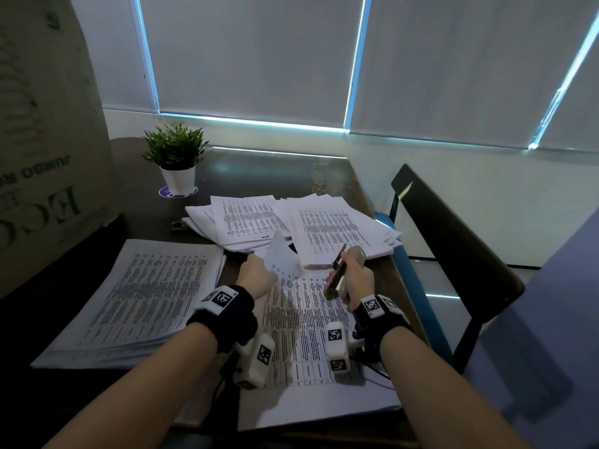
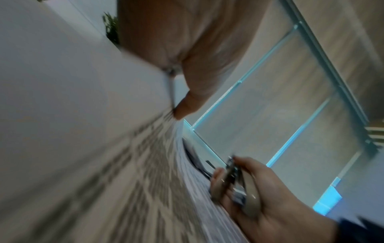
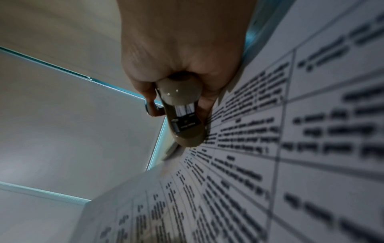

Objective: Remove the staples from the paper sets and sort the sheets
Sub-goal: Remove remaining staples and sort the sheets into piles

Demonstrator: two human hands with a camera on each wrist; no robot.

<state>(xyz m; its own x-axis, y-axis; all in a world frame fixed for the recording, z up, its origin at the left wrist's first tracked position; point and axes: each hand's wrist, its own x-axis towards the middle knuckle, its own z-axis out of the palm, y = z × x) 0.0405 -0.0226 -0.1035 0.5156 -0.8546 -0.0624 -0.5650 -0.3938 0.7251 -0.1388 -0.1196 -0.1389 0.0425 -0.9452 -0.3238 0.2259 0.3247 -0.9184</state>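
Evidently the light, floppy top sheet point(image 1: 281, 258) of the paper set point(image 1: 311, 322) on the table point(image 1: 259, 170) is pinched at its lifted corner by the left hand point(image 1: 256, 277), best held near that edge, while the staple remover point(image 1: 338, 273) is gripped in the right hand point(image 1: 356, 277).

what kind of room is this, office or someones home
Probably an office or study room, though a home desk can't be ruled out: a dark table stacked with printed sheets, roller blinds over the windows, a black chair and a small potted plant.
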